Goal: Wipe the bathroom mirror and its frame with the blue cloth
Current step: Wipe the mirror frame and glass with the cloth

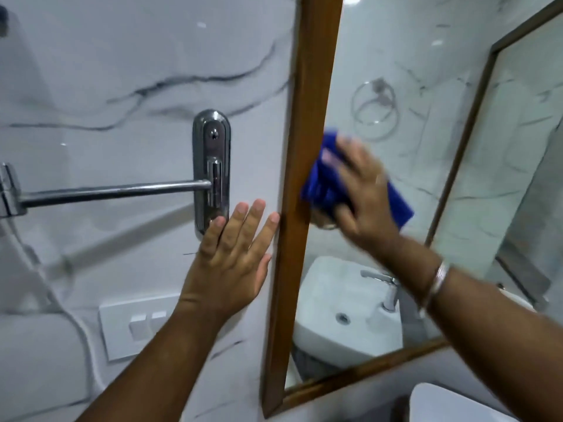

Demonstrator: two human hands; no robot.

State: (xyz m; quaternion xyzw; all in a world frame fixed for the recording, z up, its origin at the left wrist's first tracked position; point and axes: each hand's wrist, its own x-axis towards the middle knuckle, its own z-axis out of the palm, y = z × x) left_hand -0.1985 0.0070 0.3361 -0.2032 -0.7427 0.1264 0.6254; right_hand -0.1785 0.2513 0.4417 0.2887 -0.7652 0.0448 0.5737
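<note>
Head view: your right hand (pixel 358 193) grips the blue cloth (pixel 323 181), pressed on the mirror (pixel 396 86) glass beside the wooden frame (pixel 300 178). Your left hand (pixel 231 257) lies flat, fingers spread, on the marble wall (pixel 122 71).

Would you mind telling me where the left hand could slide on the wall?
Free: marble above the bar, left of the frame. Crowded: bracket touching the left hand; switch below.
</note>
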